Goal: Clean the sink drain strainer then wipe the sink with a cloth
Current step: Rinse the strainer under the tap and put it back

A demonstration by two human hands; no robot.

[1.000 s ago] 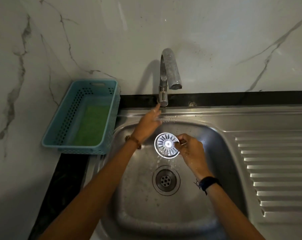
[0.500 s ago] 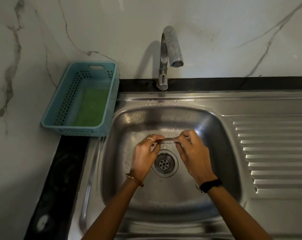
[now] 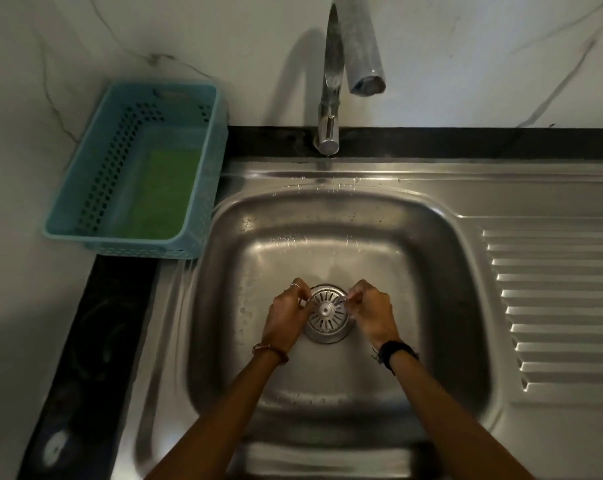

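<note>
The round metal drain strainer (image 3: 327,310) with radial slots lies flat over the drain hole in the bottom of the steel sink (image 3: 442,271). My left hand (image 3: 286,317) pinches its left rim and my right hand (image 3: 371,315) pinches its right rim. Both hands rest low in the basin. A green cloth (image 3: 154,195) lies inside the light blue perforated basket (image 3: 85,188) to the left of the sink.
The steel tap (image 3: 341,64) stands behind the basin with its spout over the sink; no water runs. A ribbed draining board (image 3: 556,306) spreads to the right. A black counter strip (image 3: 85,358) runs along the left. Marble wall behind.
My left hand left the tap and joined the right on the strainer. Both hands carried the strainer down from mid-basin onto the drain hole, which it now covers.
</note>
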